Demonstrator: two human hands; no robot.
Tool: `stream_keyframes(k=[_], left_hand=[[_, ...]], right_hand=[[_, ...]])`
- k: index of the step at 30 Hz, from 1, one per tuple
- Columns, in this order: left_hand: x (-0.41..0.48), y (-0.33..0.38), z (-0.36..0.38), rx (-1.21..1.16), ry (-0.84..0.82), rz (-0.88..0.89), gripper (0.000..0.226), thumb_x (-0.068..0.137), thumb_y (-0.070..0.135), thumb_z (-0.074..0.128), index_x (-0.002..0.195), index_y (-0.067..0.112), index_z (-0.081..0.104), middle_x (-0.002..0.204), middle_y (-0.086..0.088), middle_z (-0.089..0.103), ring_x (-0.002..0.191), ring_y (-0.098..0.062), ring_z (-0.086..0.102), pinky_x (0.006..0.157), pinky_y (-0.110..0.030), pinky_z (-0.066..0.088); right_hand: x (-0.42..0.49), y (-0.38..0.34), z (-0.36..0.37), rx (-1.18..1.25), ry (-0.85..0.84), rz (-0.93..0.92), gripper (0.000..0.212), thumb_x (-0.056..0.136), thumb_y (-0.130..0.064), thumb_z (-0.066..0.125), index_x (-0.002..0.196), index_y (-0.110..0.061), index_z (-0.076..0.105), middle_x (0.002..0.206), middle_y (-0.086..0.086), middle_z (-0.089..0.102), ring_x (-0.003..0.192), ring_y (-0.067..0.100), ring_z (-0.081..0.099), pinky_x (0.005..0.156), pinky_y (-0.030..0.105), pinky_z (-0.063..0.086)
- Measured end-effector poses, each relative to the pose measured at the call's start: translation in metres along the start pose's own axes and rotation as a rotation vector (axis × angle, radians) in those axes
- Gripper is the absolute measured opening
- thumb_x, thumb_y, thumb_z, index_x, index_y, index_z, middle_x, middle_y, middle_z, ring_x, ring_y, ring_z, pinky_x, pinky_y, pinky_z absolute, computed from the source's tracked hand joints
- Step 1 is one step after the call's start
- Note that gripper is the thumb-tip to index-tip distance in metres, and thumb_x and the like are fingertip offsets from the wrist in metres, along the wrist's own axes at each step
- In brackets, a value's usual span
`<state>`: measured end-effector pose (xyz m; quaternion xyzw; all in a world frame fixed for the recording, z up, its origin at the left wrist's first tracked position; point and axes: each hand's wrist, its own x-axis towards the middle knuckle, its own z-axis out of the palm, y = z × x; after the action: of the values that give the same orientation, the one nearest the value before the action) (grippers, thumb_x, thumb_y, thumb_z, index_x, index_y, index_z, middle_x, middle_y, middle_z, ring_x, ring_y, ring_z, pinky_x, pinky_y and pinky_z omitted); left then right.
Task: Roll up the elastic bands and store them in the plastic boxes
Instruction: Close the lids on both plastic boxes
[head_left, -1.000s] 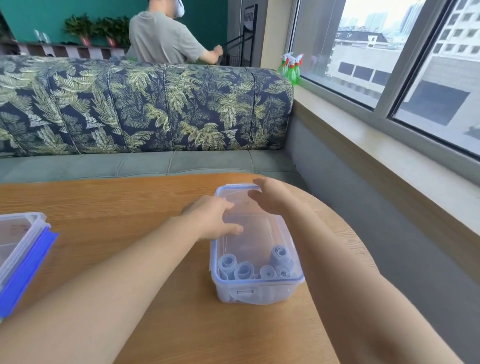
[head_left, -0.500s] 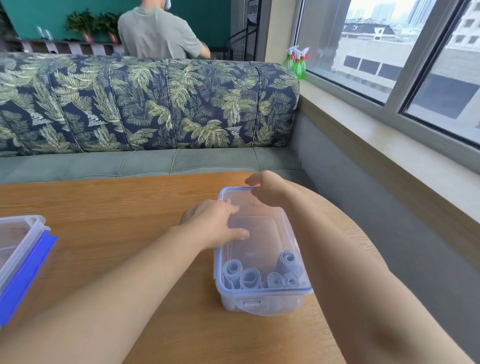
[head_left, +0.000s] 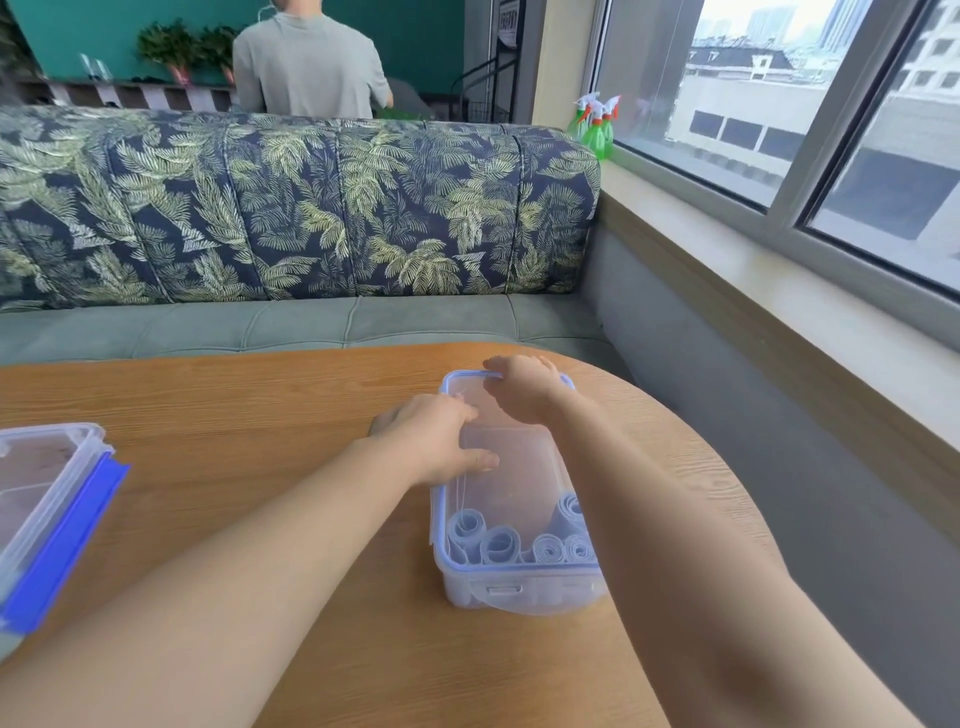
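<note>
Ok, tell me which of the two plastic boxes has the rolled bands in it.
The box under the left hand and right hand: pale blue rolls sit at its near end. The other box, far left, shows none.

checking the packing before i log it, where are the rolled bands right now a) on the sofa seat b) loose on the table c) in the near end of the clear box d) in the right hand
c: the rolled bands sit side by side at the near end of the clear box, visible through the plastic, while the left hand and right hand are on its far half.
</note>
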<state>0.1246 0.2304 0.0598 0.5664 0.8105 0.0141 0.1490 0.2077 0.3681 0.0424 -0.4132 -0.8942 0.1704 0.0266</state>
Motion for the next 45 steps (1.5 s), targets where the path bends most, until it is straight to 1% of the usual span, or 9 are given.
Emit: stream_keyframes(k=[3, 8, 12, 17, 22, 31, 35, 42, 45], left_hand=[[-0.002, 0.000, 0.003, -0.017, 0.003, 0.021, 0.074, 0.087, 0.062, 0.055, 0.150, 0.033, 0.029, 0.162, 0.009, 0.014, 0.148, -0.018, 0.019, 0.113, -0.042, 0.029], [-0.019, 0.002, 0.010, -0.042, 0.076, 0.068, 0.064, 0.096, 0.054, 0.046, 0.151, 0.027, 0.029, 0.162, 0.004, 0.014, 0.150, -0.013, 0.009, 0.116, -0.038, 0.019], [-0.036, 0.005, 0.017, -0.016, 0.246, 0.185, 0.044, 0.100, 0.042, 0.046, 0.139, 0.023, 0.051, 0.153, 0.003, 0.040, 0.146, -0.012, 0.023, 0.114, -0.031, 0.025], [-0.075, 0.005, 0.026, -0.290, 0.205, 0.242, 0.054, 0.087, 0.049, 0.064, 0.138, 0.032, 0.052, 0.147, 0.006, 0.048, 0.138, -0.013, 0.041, 0.113, -0.032, 0.032], [-0.096, 0.002, 0.033, -0.159, 0.053, 0.298, 0.096, 0.071, 0.051, 0.079, 0.150, 0.026, 0.032, 0.159, 0.015, 0.019, 0.145, 0.001, 0.015, 0.119, -0.024, 0.014], [-0.092, 0.007, 0.045, 0.065, 0.180, 0.310, 0.085, 0.080, 0.055, 0.069, 0.151, 0.028, 0.030, 0.158, 0.011, 0.023, 0.145, 0.000, 0.016, 0.118, -0.027, 0.021], [-0.091, 0.009, 0.046, 0.115, 0.205, 0.325, 0.076, 0.086, 0.052, 0.064, 0.150, 0.028, 0.031, 0.158, 0.011, 0.025, 0.145, 0.000, 0.018, 0.117, -0.026, 0.022], [-0.093, 0.009, 0.044, 0.099, 0.208, 0.317, 0.078, 0.084, 0.054, 0.066, 0.150, 0.029, 0.032, 0.158, 0.011, 0.025, 0.145, 0.000, 0.019, 0.117, -0.026, 0.024], [-0.094, 0.007, 0.044, -0.103, 0.171, 0.267, 0.084, 0.075, 0.052, 0.075, 0.147, 0.029, 0.039, 0.156, 0.014, 0.027, 0.144, -0.001, 0.022, 0.118, -0.029, 0.022]], right_hand=[[-0.030, 0.005, -0.002, 0.029, 0.059, -0.033, 0.049, 0.100, -0.022, 0.043, 0.148, -0.016, 0.038, 0.156, 0.005, 0.034, 0.148, 0.023, 0.018, 0.118, 0.035, 0.013], [-0.093, 0.026, -0.011, 0.240, 0.121, 0.016, 0.033, 0.094, -0.016, 0.054, 0.125, -0.016, 0.065, 0.138, 0.000, 0.058, 0.122, 0.022, 0.055, 0.099, 0.032, 0.044], [-0.143, 0.043, -0.016, 0.375, 0.165, 0.028, 0.026, 0.093, -0.014, 0.058, 0.116, -0.013, 0.071, 0.123, -0.001, 0.067, 0.114, 0.017, 0.061, 0.098, 0.032, 0.046], [-0.185, 0.052, -0.009, 0.505, -0.056, 0.005, 0.065, 0.080, -0.022, 0.077, 0.140, -0.019, 0.052, 0.154, -0.008, 0.035, 0.142, 0.009, 0.032, 0.116, 0.034, 0.030], [-0.195, 0.041, -0.008, 0.147, -0.116, -0.074, 0.098, 0.074, -0.032, 0.083, 0.153, -0.021, 0.026, 0.163, -0.003, 0.014, 0.150, 0.009, 0.003, 0.122, 0.034, 0.012], [-0.200, 0.024, -0.011, -0.235, -0.020, -0.098, 0.075, 0.077, -0.045, 0.076, 0.139, -0.015, 0.046, 0.143, 0.007, 0.046, 0.131, 0.024, 0.042, 0.100, 0.042, 0.045], [-0.197, 0.021, -0.010, -0.371, 0.035, -0.142, 0.055, 0.078, -0.045, 0.070, 0.123, -0.015, 0.055, 0.121, 0.004, 0.058, 0.102, 0.021, 0.055, 0.073, 0.031, 0.047], [-0.195, 0.027, -0.010, -0.249, -0.011, -0.092, 0.074, 0.076, -0.042, 0.076, 0.139, -0.016, 0.048, 0.145, 0.006, 0.046, 0.131, 0.024, 0.044, 0.102, 0.040, 0.044], [-0.199, 0.032, -0.011, 0.198, -0.087, -0.016, 0.086, 0.076, -0.032, 0.080, 0.150, -0.020, 0.036, 0.160, -0.002, 0.023, 0.147, 0.014, 0.020, 0.116, 0.033, 0.025]])
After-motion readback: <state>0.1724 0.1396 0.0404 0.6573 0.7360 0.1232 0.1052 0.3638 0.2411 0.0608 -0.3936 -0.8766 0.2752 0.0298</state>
